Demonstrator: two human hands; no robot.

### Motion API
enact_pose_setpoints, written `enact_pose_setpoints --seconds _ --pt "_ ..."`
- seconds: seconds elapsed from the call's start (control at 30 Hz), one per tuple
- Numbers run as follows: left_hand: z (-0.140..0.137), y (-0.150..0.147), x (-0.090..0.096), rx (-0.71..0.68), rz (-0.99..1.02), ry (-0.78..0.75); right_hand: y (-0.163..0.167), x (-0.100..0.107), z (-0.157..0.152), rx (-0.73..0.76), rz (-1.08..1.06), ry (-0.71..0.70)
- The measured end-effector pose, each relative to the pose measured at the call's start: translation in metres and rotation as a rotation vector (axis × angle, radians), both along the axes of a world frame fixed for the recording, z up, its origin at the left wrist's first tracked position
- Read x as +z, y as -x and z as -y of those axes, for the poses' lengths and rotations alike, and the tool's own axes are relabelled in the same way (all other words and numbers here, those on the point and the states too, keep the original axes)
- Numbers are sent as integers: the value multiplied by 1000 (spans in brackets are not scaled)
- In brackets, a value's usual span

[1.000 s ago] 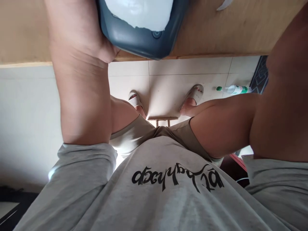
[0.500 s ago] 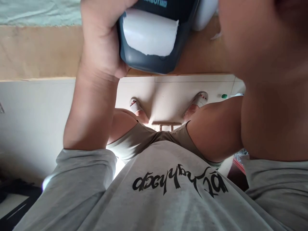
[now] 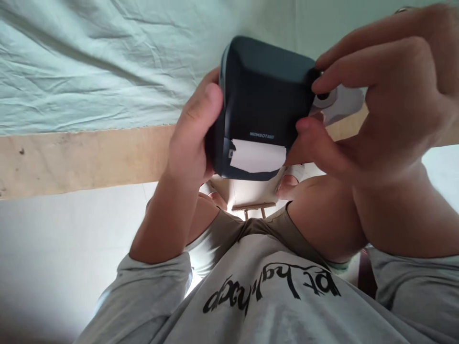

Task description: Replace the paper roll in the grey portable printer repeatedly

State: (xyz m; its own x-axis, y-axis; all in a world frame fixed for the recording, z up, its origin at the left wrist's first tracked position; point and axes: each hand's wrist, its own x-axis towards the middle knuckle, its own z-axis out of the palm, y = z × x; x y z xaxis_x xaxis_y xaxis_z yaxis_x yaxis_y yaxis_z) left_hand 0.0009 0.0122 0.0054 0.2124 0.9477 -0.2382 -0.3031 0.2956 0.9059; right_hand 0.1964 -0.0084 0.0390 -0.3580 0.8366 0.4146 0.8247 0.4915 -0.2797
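My left hand (image 3: 193, 129) is wrapped around the left side of a dark label printer (image 3: 268, 95), with the thumb along its edge. The printer is marked NIIMBOT, and a white paper strip with a torn edge (image 3: 258, 156) lies across its near end. At the printer's right side, the thumb and fingers of my right hand (image 3: 387, 105) are closed in a pinch. Between them shows a small white label roll (image 3: 337, 102) with a dark core and a loose white tail. The fingertips also meet the printer's edge; the exact grip is partly hidden.
A wrinkled pale green cloth (image 3: 107, 62) covers the table, whose wooden edge (image 3: 82, 160) runs across in front of me. Below are my legs, a wooden stool edge (image 3: 254, 206) and the pale floor (image 3: 71, 239).
The printer has moved farther out over the cloth and appears smaller, its whole top now showing. My right hand has come into full view beside it. The view has tilted toward the table.
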Motion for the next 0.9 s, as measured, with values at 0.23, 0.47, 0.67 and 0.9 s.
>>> enact_pose_setpoints --seconds 0.23,0.47,0.67,0.9 --pt "7 1 -12 11 280 -172 5 -5 -5 119 58 -69" --pt "5 -6 -23 90 291 -218 9 3 1 126 64 21" --pt "7 -2 -14 29 220 -202 5 7 4 103 117 19" --pt "7 -2 -5 -95 296 -130 3 5 5 28 39 -256"
